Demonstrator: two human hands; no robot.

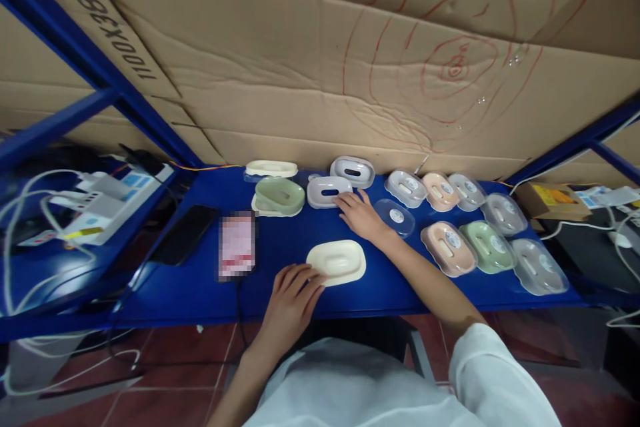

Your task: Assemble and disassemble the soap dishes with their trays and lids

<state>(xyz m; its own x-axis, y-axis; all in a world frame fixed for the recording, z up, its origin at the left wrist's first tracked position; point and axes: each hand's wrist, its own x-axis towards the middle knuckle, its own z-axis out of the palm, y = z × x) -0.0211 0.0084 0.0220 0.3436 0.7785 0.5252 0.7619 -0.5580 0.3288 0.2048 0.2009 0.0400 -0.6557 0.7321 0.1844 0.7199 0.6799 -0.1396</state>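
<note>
A cream oval soap dish tray [345, 260] lies flat on the blue table near its front edge. My left hand [295, 293] is at its left end, the fingers closed on the rim. Farther back, my right hand [363, 217] reaches to a grey soap dish with a dark slot [325, 192]; its fingertips are closed on the right end. Behind that dish, a second grey slotted piece [353, 172] leans near the cardboard. A green dish [281, 196] rests on a cream piece to the left, and another cream piece [271, 168] is behind it.
Several lidded soap dishes, including a pink one [449, 248] and a green one [487, 247], stand at right. A clear lid [395, 217] lies beside my right forearm. On the left are a black phone [185, 235] and a blurred-out device [237, 245] with a cable. Cardboard [280, 100] walls the back.
</note>
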